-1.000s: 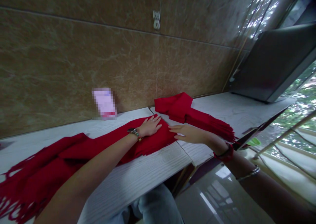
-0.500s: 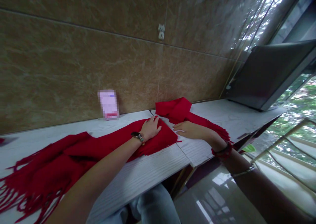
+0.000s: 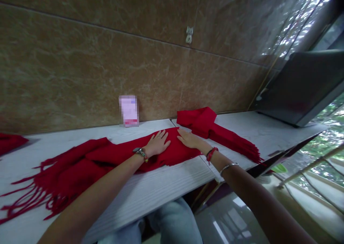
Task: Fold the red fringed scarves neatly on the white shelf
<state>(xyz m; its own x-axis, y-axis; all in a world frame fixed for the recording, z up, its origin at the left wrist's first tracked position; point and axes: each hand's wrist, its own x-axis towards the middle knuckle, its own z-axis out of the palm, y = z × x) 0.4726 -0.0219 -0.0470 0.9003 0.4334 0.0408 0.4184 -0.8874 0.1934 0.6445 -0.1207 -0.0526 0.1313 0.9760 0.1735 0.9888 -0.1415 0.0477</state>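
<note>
A long red fringed scarf (image 3: pixel 88 163) lies stretched across the white table (image 3: pixel 150 190). My left hand (image 3: pixel 158 144) rests flat on its folded right end, fingers spread, a watch on the wrist. My right hand (image 3: pixel 189 139) lies flat on the same end just to the right, fingers stretched toward the left hand, with a red band and a silver bangle on the wrist. A second red scarf (image 3: pixel 215 131), folded, lies further right against the wall.
A small pink card (image 3: pixel 129 110) leans on the brown tiled wall. A dark box (image 3: pixel 298 88) stands at the table's right end. Another bit of red cloth (image 3: pixel 9 142) shows at far left. The table's front edge runs above my knees (image 3: pixel 166 226).
My right hand has slid left from the bare table onto the scarf's end, close to the left hand. The left hand stays flat on the scarf. The view has shifted slightly.
</note>
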